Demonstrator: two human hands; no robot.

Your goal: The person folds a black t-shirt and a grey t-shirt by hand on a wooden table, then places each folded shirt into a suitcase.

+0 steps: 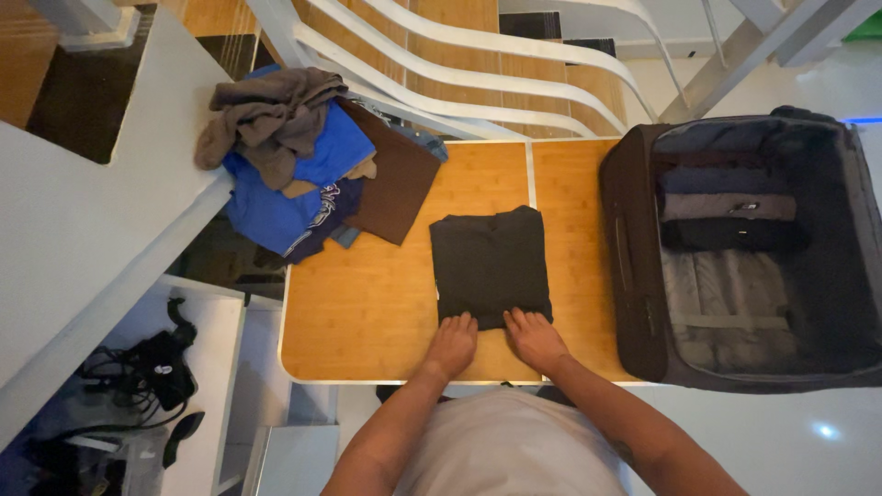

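A folded black garment lies in the middle of the wooden table. My left hand and my right hand rest side by side on its near edge, fingers spread flat and pressing down on the cloth. Neither hand grips anything. To the right, an open dark suitcase stands on the table's right end, with folded dark clothes stacked in its far half.
A pile of unfolded clothes, blue, grey and brown, sits at the table's far left corner. White chair slats stand behind the table. A white shelf with black cables is at lower left.
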